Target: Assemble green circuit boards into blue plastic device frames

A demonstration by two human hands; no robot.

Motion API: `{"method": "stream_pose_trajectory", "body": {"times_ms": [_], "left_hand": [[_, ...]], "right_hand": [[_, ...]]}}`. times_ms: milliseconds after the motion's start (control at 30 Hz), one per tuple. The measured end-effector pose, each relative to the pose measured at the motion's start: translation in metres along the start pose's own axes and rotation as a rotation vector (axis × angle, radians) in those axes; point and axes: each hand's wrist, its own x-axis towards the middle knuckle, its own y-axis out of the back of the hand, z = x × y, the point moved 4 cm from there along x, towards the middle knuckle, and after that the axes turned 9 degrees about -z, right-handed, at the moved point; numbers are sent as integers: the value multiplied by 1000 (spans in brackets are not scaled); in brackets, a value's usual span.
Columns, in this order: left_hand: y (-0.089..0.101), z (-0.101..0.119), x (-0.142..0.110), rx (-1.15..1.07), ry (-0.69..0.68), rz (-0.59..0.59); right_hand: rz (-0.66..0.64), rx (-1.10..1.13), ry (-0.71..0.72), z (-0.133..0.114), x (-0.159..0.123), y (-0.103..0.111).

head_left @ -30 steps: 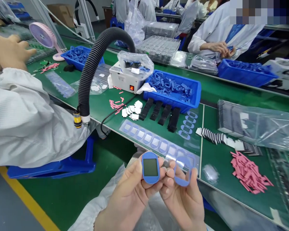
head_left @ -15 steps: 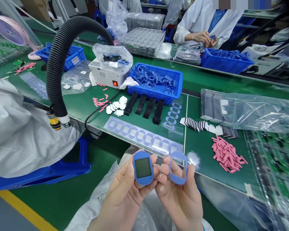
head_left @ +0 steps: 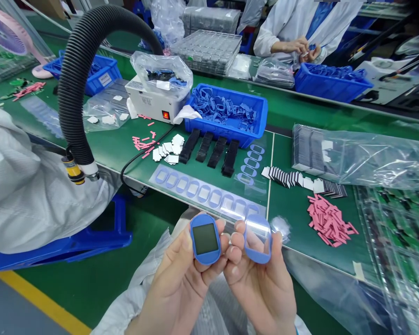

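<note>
Left hand [head_left: 174,284] pinches one blue-rimmed dark screen [head_left: 205,239], right hand [head_left: 261,293] one clear-centred blue frame [head_left: 257,239] (two pieces).

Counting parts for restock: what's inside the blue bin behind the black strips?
The blue bin holds a heap of blue oval frames. The pile hides the bin's floor, so anything beneath them cannot be seen.

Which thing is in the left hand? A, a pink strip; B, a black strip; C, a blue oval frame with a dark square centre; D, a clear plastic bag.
C: the left hand grips a blue oval frame whose centre shows a dark square.
</note>
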Motion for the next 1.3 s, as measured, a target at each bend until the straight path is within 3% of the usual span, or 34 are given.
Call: {"method": "stream_pose_trajectory", "body": {"times_ms": [333, 600, 733, 833, 967, 1100, 1300], "left_hand": [[0, 2, 3, -114, -22, 20], [5, 4, 3, -121, -42, 88], [14, 5, 8, -70, -93, 185], [19, 6, 12, -10, -149, 263], [21, 8, 17, 146, -265, 252], [26, 6, 18, 350, -404, 253], [33, 2, 16, 570, -517, 182]], "right_hand": [[42, -63, 25, 1, 3, 0], [37, -324, 134, -2, 3, 1], [15, -621, 268, -15, -2, 3], [69, -884, 399, -25, -9, 5], [187, -1314, 500, -27, -11, 2], [206, -1743, 622, -21, -5, -15], [197, -1890, 732, -17, 2, -34]]}}
